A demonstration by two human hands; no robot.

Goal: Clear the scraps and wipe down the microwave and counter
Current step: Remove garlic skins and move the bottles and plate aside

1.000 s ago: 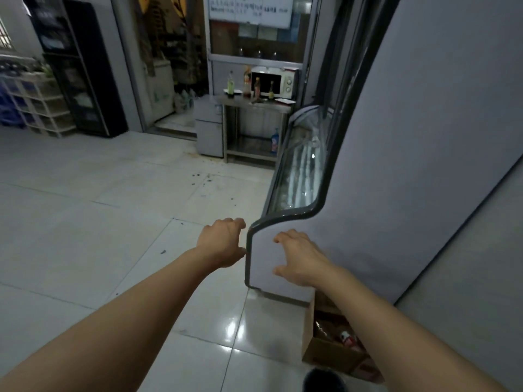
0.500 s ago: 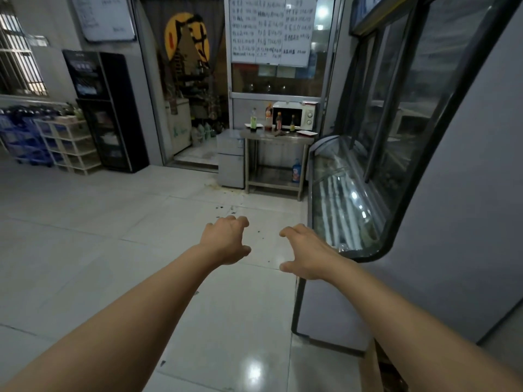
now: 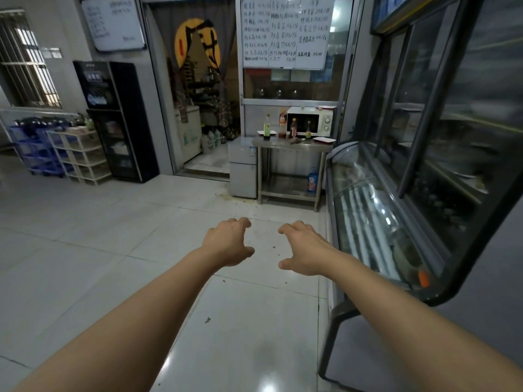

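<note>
Both bare forearms reached forward from the bottom corners of the frame over the pale glossy tiled floor [image 3: 119, 250]. The left hand [image 3: 227, 241] and the right hand [image 3: 304, 247] hung side by side near the centre of the frame, apart from each other, palms down, fingers loosely curled and holding nothing.

The white microwave oven with two round dials [image 3: 311, 121] stood well beyond the hands, in the upper middle of the frame, on the right part of a stainless steel counter table with a lower shelf [image 3: 291, 142]. In front of the microwave stood a dark bottle with a red label [image 3: 294, 128] and a small dark bottle with a yellow label [image 3: 308, 129]; left of them were a green-labelled bottle [image 3: 267, 126] and an orange-topped bottle [image 3: 282, 120]. A flat white tray with a red rim [image 3: 324, 140] lay at the counter's right end, and some small dark scraps [image 3: 294, 141] lay on its surface near the bottles. A blue bottle [image 3: 312, 181] stood on the lower shelf.

Just left of the counter stood a small grey two-door fridge [image 3: 243, 168]. Along the right side of the frame ran a curved-glass display case with a dark frame [image 3: 368, 210]. A tall black cabinet [image 3: 116, 120] stood at the upper left, with white lattice shelves [image 3: 82, 157] beside it. A handwritten whiteboard [image 3: 285, 32] hung above the microwave. Dark specks [image 3: 273, 247] dotted the floor near the hands.
</note>
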